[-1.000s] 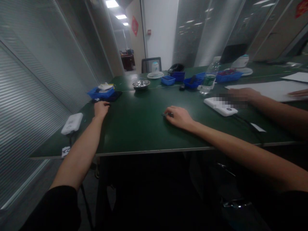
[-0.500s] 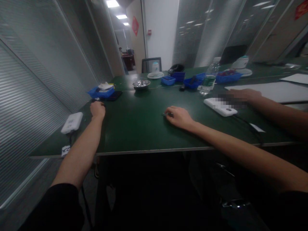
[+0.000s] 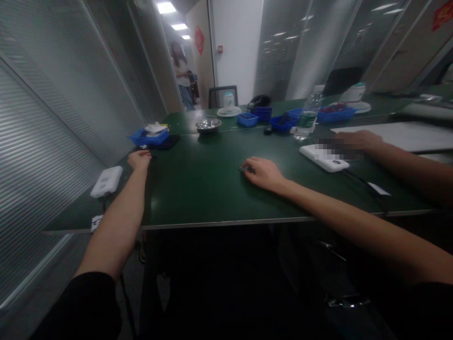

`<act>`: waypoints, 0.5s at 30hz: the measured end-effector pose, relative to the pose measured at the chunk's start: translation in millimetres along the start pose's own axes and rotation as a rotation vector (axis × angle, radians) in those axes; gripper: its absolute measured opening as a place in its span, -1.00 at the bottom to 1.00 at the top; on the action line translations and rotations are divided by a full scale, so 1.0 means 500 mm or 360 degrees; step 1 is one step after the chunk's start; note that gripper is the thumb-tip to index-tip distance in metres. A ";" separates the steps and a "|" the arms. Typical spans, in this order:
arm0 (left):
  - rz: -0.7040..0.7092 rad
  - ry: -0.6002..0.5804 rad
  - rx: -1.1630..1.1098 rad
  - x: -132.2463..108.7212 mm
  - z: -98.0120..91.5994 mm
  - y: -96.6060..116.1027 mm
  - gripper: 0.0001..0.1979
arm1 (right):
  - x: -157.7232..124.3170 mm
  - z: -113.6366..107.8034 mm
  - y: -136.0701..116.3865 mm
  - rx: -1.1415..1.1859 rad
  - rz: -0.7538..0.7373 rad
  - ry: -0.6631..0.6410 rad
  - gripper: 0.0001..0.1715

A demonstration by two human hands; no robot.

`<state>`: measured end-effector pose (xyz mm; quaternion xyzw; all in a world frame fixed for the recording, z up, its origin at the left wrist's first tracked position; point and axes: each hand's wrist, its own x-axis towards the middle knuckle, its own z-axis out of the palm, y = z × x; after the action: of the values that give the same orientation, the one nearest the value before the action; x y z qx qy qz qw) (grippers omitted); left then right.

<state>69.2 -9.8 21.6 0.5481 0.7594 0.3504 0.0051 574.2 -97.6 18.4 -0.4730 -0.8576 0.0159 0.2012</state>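
The right hand [image 3: 264, 172] barely pinches the small dark part [image 3: 244, 168] (left hand [image 3: 139, 159] curled, hold unclear); it could skitter off the counter [image 3: 205, 193].

Table [image 3: 201, 189] middle is left bare between left hand [image 3: 139, 159] and right hand [image 3: 264, 172]. Far edge is crowded by blue tray [image 3: 148, 137], steel bowl [image 3: 207, 124]; right side is blocked by co-worker's arm [image 3: 406, 160].

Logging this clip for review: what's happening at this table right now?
The wearer's arms reach over a green table. The right hand pinches a small dark piece lying on the tabletop. The left hand rests curled near a blue bin, its grip unclear. A co-worker's hand lies by a white device on the right.
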 end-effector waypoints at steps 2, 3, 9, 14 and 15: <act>-0.0247 0.0100 -0.0149 0.004 0.006 -0.003 -0.62 | 0.000 -0.001 -0.001 0.0004 0.0003 0.0000 -0.72; -0.0351 0.0137 -0.0227 0.004 0.009 -0.004 -0.62 | 0.000 -0.001 -0.001 0.0002 0.0005 -0.0002 -0.72; -0.0625 0.0295 -0.0525 0.002 0.016 -0.002 -0.56 | 0.001 0.000 0.000 -0.0054 0.0021 -0.0029 -0.70; -0.0671 0.0339 -0.0600 -0.002 0.009 0.000 -0.46 | 0.001 -0.001 -0.001 -0.0053 0.0027 -0.0039 -0.70; -0.0671 0.0337 -0.0602 -0.003 0.008 0.002 -0.44 | 0.001 -0.002 -0.001 -0.0051 0.0027 -0.0039 -0.70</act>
<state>71.9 -8.9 18.6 0.3281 0.7740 0.5321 0.1005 573.8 -97.9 19.6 -0.4833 -0.8561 0.0098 0.1830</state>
